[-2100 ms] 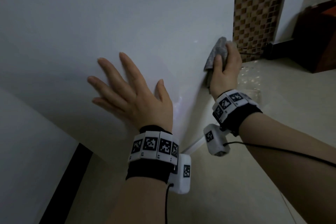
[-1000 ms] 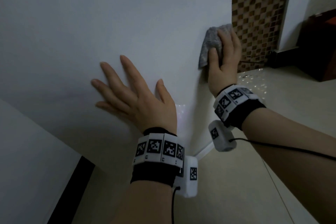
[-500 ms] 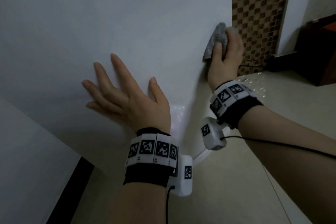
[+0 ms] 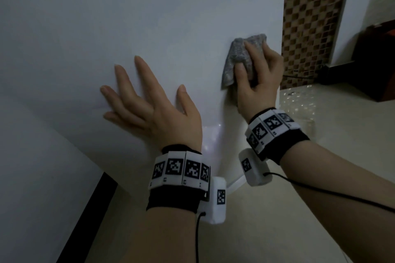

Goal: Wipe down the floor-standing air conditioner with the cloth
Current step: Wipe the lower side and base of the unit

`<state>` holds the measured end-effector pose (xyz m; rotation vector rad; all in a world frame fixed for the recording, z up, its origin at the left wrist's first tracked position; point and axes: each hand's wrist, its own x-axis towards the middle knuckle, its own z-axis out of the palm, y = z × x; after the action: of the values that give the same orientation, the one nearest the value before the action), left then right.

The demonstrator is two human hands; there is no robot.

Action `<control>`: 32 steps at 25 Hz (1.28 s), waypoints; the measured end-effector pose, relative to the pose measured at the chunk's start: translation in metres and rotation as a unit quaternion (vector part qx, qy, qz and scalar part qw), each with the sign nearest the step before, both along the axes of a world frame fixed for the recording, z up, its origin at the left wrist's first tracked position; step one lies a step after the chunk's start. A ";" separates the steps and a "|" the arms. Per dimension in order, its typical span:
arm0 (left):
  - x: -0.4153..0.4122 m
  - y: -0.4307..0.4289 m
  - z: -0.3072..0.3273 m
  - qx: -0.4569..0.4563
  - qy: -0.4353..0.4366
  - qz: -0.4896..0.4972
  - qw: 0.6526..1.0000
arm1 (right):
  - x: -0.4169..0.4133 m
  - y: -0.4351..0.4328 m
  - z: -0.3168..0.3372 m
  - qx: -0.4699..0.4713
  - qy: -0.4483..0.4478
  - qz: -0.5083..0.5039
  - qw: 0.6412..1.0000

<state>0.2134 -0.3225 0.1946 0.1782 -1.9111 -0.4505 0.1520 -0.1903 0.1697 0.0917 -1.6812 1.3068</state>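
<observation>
Floor-standing air conditioner (image 4: pixel 149 17), one white cabinet, is being seen from close up, its smooth panel filling most of the view and its base standing on the pale floor (image 4: pixel 320 145). One grey cloth (image 4: pixel 237 60) is being held bunched against the panel near its right edge, just left of the one strip of brown mosaic wall (image 4: pixel 310 28). The right hand (image 4: pixel 260 83) is being kept on it: its grip is closed round the cloth, the thumb pressing the lower fold and the fingers curled over the top of the bundle. The left hand (image 4: pixel 158 113) is being laid flat on the panel, to the left of the cloth and lower, apart from it; its grip is fully open, all five digits spread and nothing held. Two marker wristbands are being worn, one on the left wrist (image 4: pixel 179 170) and one on the right (image 4: pixel 270 128). Two small white modules are being carried beside them, one per wrist, and one black cable is being trailed from each. One dark piece of furniture (image 4: pixel 376 66) is being shown at the far right, beyond the mosaic
</observation>
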 end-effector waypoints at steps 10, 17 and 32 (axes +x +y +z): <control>0.006 -0.024 0.000 0.009 0.008 0.010 1.000 | 0.003 -0.011 0.001 -0.044 -0.001 0.042 0.998; 0.009 -0.040 -0.004 0.024 0.016 0.009 1.000 | 0.007 -0.024 -0.007 0.017 0.034 0.028 0.999; 0.019 -0.072 0.002 0.083 0.053 -0.006 0.995 | 0.028 -0.066 -0.017 0.091 0.067 0.029 0.993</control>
<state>0.2328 -0.3942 0.1968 0.2474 -1.7712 -0.6152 0.1795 -0.2560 0.1525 0.3317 -1.6899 1.1607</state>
